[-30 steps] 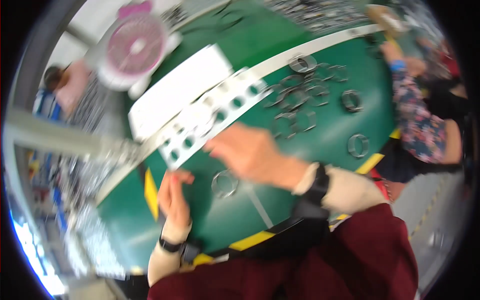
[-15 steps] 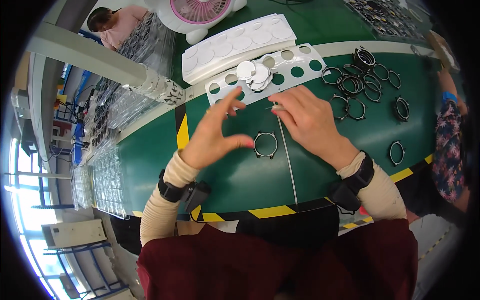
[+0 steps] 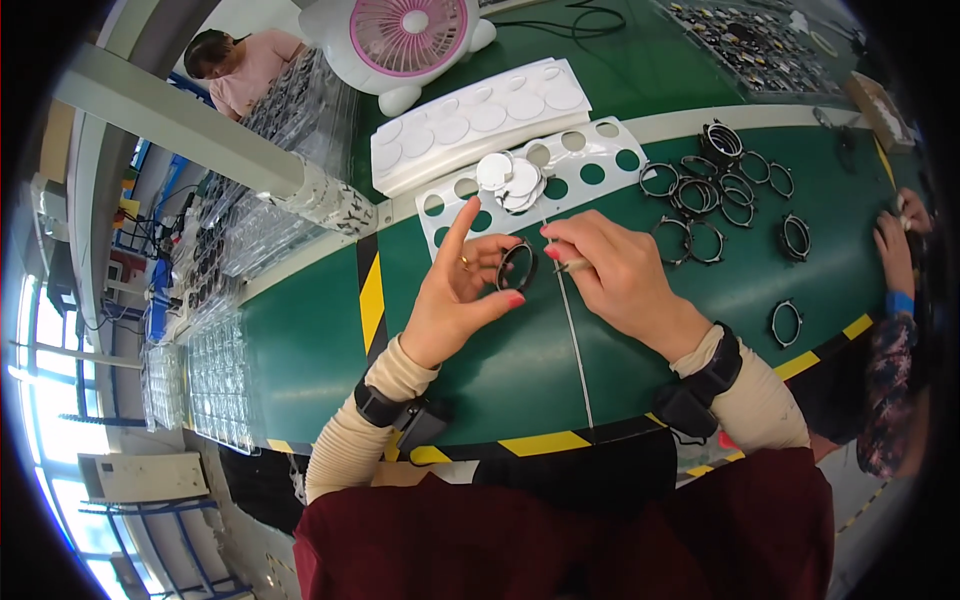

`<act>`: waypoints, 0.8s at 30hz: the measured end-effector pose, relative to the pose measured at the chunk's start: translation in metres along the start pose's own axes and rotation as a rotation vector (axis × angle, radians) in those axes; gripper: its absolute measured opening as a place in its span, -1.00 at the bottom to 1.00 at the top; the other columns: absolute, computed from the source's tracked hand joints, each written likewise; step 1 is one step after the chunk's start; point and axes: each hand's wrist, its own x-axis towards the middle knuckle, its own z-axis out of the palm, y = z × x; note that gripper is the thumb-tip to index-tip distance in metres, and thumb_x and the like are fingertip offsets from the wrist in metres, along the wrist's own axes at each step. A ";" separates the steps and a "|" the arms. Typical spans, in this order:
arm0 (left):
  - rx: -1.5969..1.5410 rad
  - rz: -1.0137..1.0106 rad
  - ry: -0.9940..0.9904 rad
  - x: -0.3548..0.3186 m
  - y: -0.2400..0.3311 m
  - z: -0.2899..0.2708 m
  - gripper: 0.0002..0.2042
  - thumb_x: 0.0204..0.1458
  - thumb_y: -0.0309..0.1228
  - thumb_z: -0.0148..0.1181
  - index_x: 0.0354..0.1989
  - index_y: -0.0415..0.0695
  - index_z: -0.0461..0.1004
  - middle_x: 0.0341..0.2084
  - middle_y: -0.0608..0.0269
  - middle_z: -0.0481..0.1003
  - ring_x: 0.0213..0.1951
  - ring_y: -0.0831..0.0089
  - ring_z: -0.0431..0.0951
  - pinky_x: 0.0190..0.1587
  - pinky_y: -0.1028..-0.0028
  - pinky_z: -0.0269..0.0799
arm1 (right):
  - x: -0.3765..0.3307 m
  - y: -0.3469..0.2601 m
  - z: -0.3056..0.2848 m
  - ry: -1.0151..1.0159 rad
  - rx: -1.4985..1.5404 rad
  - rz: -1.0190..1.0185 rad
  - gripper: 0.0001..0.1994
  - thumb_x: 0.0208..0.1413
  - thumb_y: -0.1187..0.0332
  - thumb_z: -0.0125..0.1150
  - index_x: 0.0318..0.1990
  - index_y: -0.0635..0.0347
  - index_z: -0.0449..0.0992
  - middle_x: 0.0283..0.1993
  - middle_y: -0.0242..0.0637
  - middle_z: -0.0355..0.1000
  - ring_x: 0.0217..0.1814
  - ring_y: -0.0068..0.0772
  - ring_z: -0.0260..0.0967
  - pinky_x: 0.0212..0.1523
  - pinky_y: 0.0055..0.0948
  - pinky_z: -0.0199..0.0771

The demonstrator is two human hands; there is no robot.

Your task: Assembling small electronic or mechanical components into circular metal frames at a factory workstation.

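Observation:
A round watch-case ring (image 3: 516, 268), dark with small lugs, is held up on edge between the thumb and fingers of my left hand (image 3: 458, 298). My right hand (image 3: 622, 278) is closed in a pinch on a small, thin, pale pointed tool (image 3: 572, 265). Its tip points at the ring, a short gap away; most of the tool is hidden by my fingers. Beyond both hands, loose white discs (image 3: 512, 180) lie piled on a white sheet with round holes (image 3: 600, 140).
Several similar rings (image 3: 705, 190) lie to the right, with a single one (image 3: 787, 323) nearer the edge. A stack of white disc sheets (image 3: 480, 118) and a pink-and-white fan (image 3: 405, 40) stand at the back. A metal post (image 3: 200, 130) rises left. A co-worker's hands (image 3: 895, 240) are far right.
My left hand has picked the ring up off the green table and now holds it upright. My right hand stays beside it with the tool, its tip now close to the ring.

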 end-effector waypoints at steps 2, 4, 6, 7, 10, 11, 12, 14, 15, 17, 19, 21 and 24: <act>-0.193 -0.013 0.025 0.003 0.004 -0.002 -0.22 0.08 -0.52 0.24 0.44 -0.11 -0.08 0.09 0.04 0.40 0.02 0.31 0.42 0.13 0.32 0.32 | 0.004 -0.003 0.000 0.009 0.008 -0.004 -0.79 0.00 0.61 0.23 -0.18 0.26 0.48 -0.32 -0.20 0.48 -0.41 -0.23 0.50 -0.45 -0.40 0.48; -0.627 -0.148 -0.073 0.008 0.001 -0.010 -0.31 0.17 -0.45 0.11 0.44 -0.08 -0.08 0.13 -0.03 0.37 0.07 0.25 0.41 0.17 0.30 0.31 | 0.008 -0.005 0.001 0.014 0.032 0.001 -0.79 0.00 0.62 0.21 -0.17 0.27 0.48 -0.32 -0.18 0.49 -0.42 -0.22 0.50 -0.46 -0.40 0.49; -0.846 -0.215 -0.124 0.009 -0.001 -0.013 -0.36 0.21 -0.41 0.05 0.44 -0.07 -0.08 0.15 -0.07 0.35 0.09 0.22 0.41 0.19 0.29 0.30 | 0.012 -0.007 0.000 0.008 0.030 0.000 -0.79 0.00 0.62 0.22 -0.17 0.27 0.48 -0.33 -0.19 0.49 -0.43 -0.22 0.50 -0.46 -0.40 0.49; -0.860 -0.219 -0.116 0.010 -0.002 -0.014 -0.38 0.23 -0.38 0.01 0.44 -0.06 -0.07 0.17 -0.09 0.33 0.11 0.20 0.40 0.20 0.28 0.30 | 0.014 -0.007 0.000 -0.001 0.030 0.004 -0.80 0.00 0.62 0.22 -0.17 0.27 0.48 -0.33 -0.19 0.49 -0.43 -0.22 0.50 -0.47 -0.41 0.49; -0.893 -0.226 -0.101 0.012 -0.005 -0.017 -0.41 0.26 -0.31 -0.07 0.43 -0.04 -0.07 0.21 -0.12 0.29 0.14 0.16 0.39 0.23 0.26 0.28 | 0.019 -0.006 0.005 -0.011 0.025 0.002 -0.80 0.01 0.61 0.22 -0.17 0.27 0.49 -0.33 -0.20 0.49 -0.43 -0.23 0.50 -0.48 -0.41 0.49; -0.906 -0.227 -0.111 0.014 -0.006 -0.019 -0.41 0.25 -0.32 -0.06 0.43 -0.05 -0.07 0.21 -0.12 0.28 0.16 0.13 0.37 0.25 0.24 0.26 | 0.020 -0.005 0.007 -0.010 0.020 -0.002 -0.80 0.01 0.61 0.22 -0.17 0.27 0.49 -0.34 -0.20 0.49 -0.43 -0.23 0.50 -0.48 -0.40 0.49; -0.918 -0.228 -0.120 0.016 -0.006 -0.020 -0.41 0.25 -0.33 -0.05 0.43 -0.05 -0.07 0.22 -0.13 0.27 0.18 0.11 0.36 0.26 0.23 0.25 | 0.021 -0.003 0.009 -0.010 0.016 -0.005 -0.80 0.00 0.61 0.22 -0.17 0.26 0.49 -0.34 -0.21 0.50 -0.43 -0.24 0.50 -0.48 -0.40 0.49; -0.934 -0.229 -0.135 0.021 -0.008 -0.016 -0.40 0.24 -0.35 -0.04 0.43 -0.05 -0.07 0.22 -0.14 0.26 0.19 0.09 0.35 0.28 0.21 0.23 | 0.024 0.003 0.007 -0.014 0.002 -0.012 -0.78 -0.01 0.61 0.23 -0.17 0.26 0.49 -0.35 -0.21 0.50 -0.43 -0.24 0.50 -0.48 -0.40 0.49; -0.907 -0.230 -0.132 0.024 -0.009 -0.015 -0.40 0.23 -0.35 -0.04 0.44 -0.04 -0.07 0.23 -0.14 0.26 0.20 0.08 0.34 0.28 0.20 0.22 | 0.023 0.006 0.004 -0.011 -0.016 -0.011 -0.77 -0.03 0.61 0.24 -0.17 0.25 0.49 -0.36 -0.22 0.50 -0.43 -0.25 0.50 -0.48 -0.39 0.50; -0.864 -0.240 -0.161 0.036 -0.012 -0.001 -0.38 0.22 -0.36 -0.03 0.44 -0.04 -0.08 0.23 -0.14 0.26 0.21 0.07 0.32 0.30 0.18 0.18 | 0.017 0.014 -0.007 -0.001 -0.045 -0.006 -0.73 -0.08 0.57 0.27 -0.16 0.22 0.51 -0.33 -0.25 0.50 -0.40 -0.26 0.51 -0.48 -0.39 0.51; -0.814 -0.259 -0.156 0.049 -0.016 0.018 -0.33 0.19 -0.34 0.01 0.45 -0.03 -0.10 0.25 -0.14 0.24 0.23 0.07 0.30 0.33 0.15 0.13 | 0.011 0.028 -0.026 0.034 -0.096 -0.023 -0.71 -0.11 0.49 0.30 -0.15 0.18 0.52 -0.26 -0.28 0.50 -0.32 -0.29 0.52 -0.47 -0.39 0.53; -0.685 -0.242 -0.061 0.059 -0.014 0.056 -0.27 0.15 -0.28 0.09 0.46 -0.04 -0.12 0.25 -0.13 0.24 0.22 0.07 0.31 0.33 0.13 0.11 | 0.002 0.049 -0.052 0.043 -0.104 -0.046 -0.70 -0.07 0.35 0.30 -0.13 0.13 0.53 -0.14 -0.30 0.46 -0.18 -0.35 0.51 -0.48 -0.44 0.52; -0.559 -0.210 -0.006 0.057 -0.002 0.103 -0.17 0.06 -0.24 0.22 0.46 -0.06 -0.12 0.20 -0.05 0.30 0.18 0.15 0.37 0.28 0.17 0.22 | -0.007 0.055 -0.090 0.046 0.019 -0.067 -0.68 -0.03 0.31 0.29 -0.09 0.07 0.45 -0.15 -0.34 0.35 -0.23 -0.34 0.46 -0.52 -0.43 0.46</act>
